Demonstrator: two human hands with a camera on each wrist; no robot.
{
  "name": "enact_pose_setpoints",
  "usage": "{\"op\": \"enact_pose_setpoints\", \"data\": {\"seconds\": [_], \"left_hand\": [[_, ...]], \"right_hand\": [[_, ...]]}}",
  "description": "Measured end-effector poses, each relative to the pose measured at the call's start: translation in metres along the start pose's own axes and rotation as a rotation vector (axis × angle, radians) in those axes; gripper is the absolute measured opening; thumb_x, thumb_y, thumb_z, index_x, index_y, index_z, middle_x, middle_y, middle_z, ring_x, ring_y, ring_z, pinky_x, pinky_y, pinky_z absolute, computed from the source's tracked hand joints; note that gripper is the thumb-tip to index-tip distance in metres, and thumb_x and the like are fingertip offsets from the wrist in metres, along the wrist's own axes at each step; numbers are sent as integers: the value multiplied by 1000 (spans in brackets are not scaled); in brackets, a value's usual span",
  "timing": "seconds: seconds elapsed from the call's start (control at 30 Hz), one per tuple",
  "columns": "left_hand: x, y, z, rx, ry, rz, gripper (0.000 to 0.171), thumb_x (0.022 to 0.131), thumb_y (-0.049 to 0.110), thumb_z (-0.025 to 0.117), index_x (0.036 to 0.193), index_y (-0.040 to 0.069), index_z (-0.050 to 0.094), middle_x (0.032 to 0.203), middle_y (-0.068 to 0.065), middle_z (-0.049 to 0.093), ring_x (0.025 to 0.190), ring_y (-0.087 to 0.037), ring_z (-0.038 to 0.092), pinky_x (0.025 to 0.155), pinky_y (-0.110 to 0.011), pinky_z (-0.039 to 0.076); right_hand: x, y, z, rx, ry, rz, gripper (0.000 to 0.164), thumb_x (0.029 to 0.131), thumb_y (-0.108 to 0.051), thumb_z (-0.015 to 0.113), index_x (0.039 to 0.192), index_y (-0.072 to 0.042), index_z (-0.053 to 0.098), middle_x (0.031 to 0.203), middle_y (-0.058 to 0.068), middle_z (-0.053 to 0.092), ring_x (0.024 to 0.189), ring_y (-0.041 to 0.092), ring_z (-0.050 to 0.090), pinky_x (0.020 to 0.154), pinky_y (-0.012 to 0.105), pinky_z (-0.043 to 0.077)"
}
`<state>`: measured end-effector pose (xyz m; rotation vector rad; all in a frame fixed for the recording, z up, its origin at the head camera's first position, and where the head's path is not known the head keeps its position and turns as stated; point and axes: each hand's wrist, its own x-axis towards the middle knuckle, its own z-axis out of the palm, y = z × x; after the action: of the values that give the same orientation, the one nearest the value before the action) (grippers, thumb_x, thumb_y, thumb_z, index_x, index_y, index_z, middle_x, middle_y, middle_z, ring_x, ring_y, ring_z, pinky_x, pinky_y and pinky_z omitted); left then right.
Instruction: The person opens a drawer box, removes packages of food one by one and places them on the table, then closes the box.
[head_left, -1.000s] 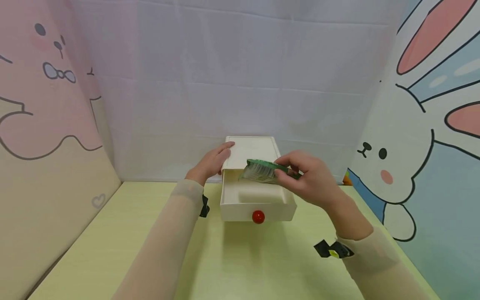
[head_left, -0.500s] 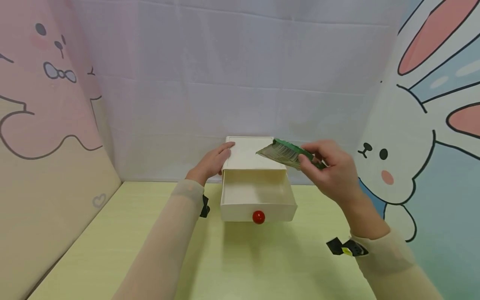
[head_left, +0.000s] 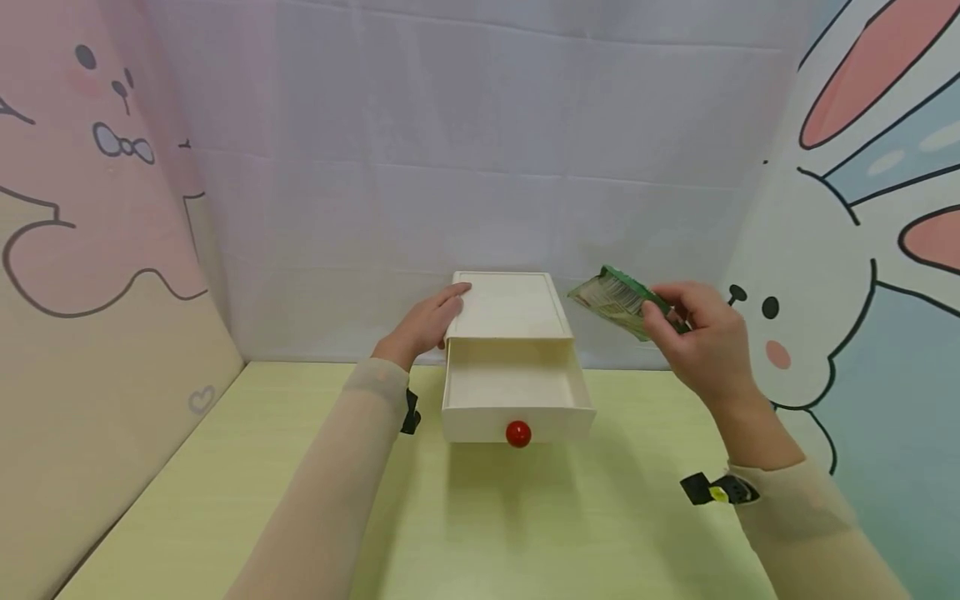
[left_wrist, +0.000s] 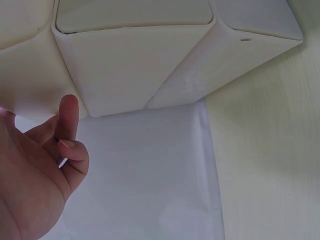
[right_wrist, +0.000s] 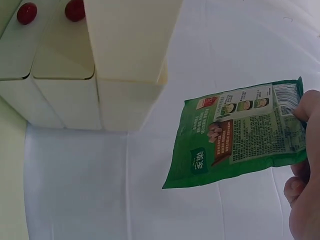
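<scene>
A white drawer cabinet (head_left: 510, 304) stands against the back cloth. Its top drawer (head_left: 480, 425), with a red knob (head_left: 518, 433), is pulled out and its pale inner floor shows. My left hand (head_left: 423, 321) rests on the cabinet's left top edge; the left wrist view shows its fingers (left_wrist: 68, 117) by the white side. To the right of the cabinet, raised above the table, my right hand (head_left: 705, 333) pinches a green seasoning packet (head_left: 615, 298) by one end. Printed text, small food pictures and a barcode show on the packet's face (right_wrist: 240, 132) in the right wrist view.
Two lower drawers with red knobs (right_wrist: 27, 13) appear shut in the right wrist view. The cabinet stands on a pale yellow-green table (head_left: 510, 525). A white cloth (head_left: 480, 150) hangs behind, and a rabbit-printed panel (head_left: 810, 317) bounds the right side.
My right hand has carried the packet up and to the right, from over the open drawer to beside the cabinet. My left hand has stayed on the cabinet.
</scene>
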<state>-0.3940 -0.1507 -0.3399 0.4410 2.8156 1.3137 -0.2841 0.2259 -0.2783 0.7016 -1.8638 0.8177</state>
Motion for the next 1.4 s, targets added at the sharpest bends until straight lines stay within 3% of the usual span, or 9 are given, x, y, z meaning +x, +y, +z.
{"op": "enact_pose_setpoints", "data": {"seconds": [0.13,0.37,0.5,0.63,0.83,1.07,1.23,1.4], "left_hand": [[0,0,0,-8,4,-7,52,107,52,24,159,45,29,160,0,37,63,-29,54,77,-46,50],[-1,1,-1,-36,2,-10,52,107,52,24,159,45,30,162,-1,35,67,-34,57,82,-57,51],[0,-1,0,-32,-3,-6,52,107,53,24,158,46,29,162,-1,36,74,-41,59,79,-51,52],[1,-1,-1,-24,-4,2,52,108,53,24,159,45,29,162,-1,36,72,-38,59,74,-44,51],[0,-1,-1,-31,-1,-1,52,107,53,25,159,44,30,161,0,37,64,-29,55,71,-43,51],[0,0,0,-43,-1,-16,53,107,53,25,159,45,30,160,0,38,76,-44,59,78,-52,52],[0,1,-1,-35,-4,-21,52,107,53,24,158,46,29,159,0,39,67,-33,57,72,-43,51],[-2,2,-2,-34,-4,-21,52,107,52,24,158,46,30,153,-1,45,62,-27,53,72,-42,50]], "right_hand": [[-6,17,-2,-49,2,46,14,84,3,71,97,2,75,90,15,68,76,2,42,68,12,32],[-18,41,-6,-145,-37,176,14,89,-7,68,99,-1,75,90,12,69,76,1,43,67,15,32],[-28,53,-7,-198,-79,240,14,91,-11,67,98,-2,74,88,12,67,74,3,42,65,20,32],[-37,65,-7,-228,-139,287,15,93,-16,67,100,-4,75,87,11,67,70,4,43,62,22,33],[-50,78,-1,-287,-213,313,19,95,-20,66,104,-6,76,85,10,69,65,8,45,56,29,37],[-68,89,6,-334,-315,335,23,97,-21,64,108,-5,74,93,17,72,71,27,61,53,36,43],[-82,102,13,-397,-399,358,22,98,-22,63,110,-7,74,94,15,74,75,31,67,54,41,48],[-92,114,21,-459,-510,375,25,99,-25,63,113,-9,74,101,14,74,81,32,66,55,45,49]]}}
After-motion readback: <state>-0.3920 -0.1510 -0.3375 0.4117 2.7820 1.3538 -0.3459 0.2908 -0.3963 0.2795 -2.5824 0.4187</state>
